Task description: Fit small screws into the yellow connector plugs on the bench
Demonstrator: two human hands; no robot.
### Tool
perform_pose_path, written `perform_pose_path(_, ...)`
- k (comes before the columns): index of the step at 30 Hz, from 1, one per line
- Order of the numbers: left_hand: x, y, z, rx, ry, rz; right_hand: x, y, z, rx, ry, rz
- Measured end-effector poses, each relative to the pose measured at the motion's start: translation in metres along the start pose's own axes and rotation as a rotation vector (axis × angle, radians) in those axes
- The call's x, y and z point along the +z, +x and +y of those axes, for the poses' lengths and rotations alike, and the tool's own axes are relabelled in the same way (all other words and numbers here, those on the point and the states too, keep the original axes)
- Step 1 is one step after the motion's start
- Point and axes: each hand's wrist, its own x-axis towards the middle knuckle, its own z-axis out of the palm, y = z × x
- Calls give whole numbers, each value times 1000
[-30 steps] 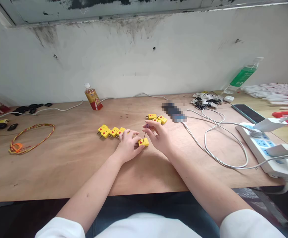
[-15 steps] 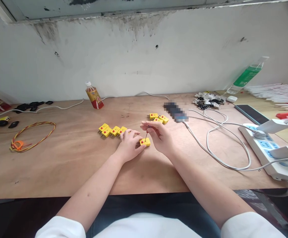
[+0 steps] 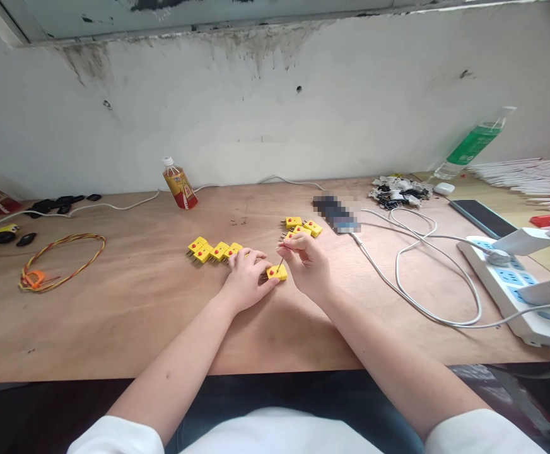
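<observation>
On the table in front of me lies a small yellow two-pin plug (image 3: 282, 272) with a red dot. My left hand (image 3: 249, 280) is closed on its left side, thumb and fingers pinching it against the wood. A thin screwdriver (image 3: 279, 264) stands on the plug's top face, tilted slightly. The fingers of my right hand (image 3: 307, 261) pinch its upper end, and its handle is mostly hidden by them. Several more yellow plugs (image 3: 202, 253) sit in a row just beyond my left hand. Another cluster of yellow plugs (image 3: 312, 227) lies beyond my right hand.
Tiny screws (image 3: 238, 222) lie behind the plugs. At left is a coil of red-yellow wire (image 3: 62, 238); a drink bottle (image 3: 180, 184) stands near the wall. To the right are a phone (image 3: 335, 213), looping white cables (image 3: 400, 277) and a power strip (image 3: 516, 284).
The fingers of my right hand have curled in more around the top of the screwdriver, which leans a little more. My left hand and the plug stay in place.
</observation>
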Motion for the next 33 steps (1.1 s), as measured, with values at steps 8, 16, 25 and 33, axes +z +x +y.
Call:
perform_pose_path(8, 1, -1, -1, -14, 12, 9, -2, 4, -2, 50, 30, -130)
perform_pose_path(16, 1, -1, -1, -10, 8, 3, -4, 6, -1, -7, -88, -22)
perform_pose_path(25, -2, 0, 2, -17, 19, -7, 0, 8, -6, 86, -154, -7)
perform_pose_path(33, 0, -1, 2, -32, 37, -8, -4, 8, -9, 221, -16, -142)
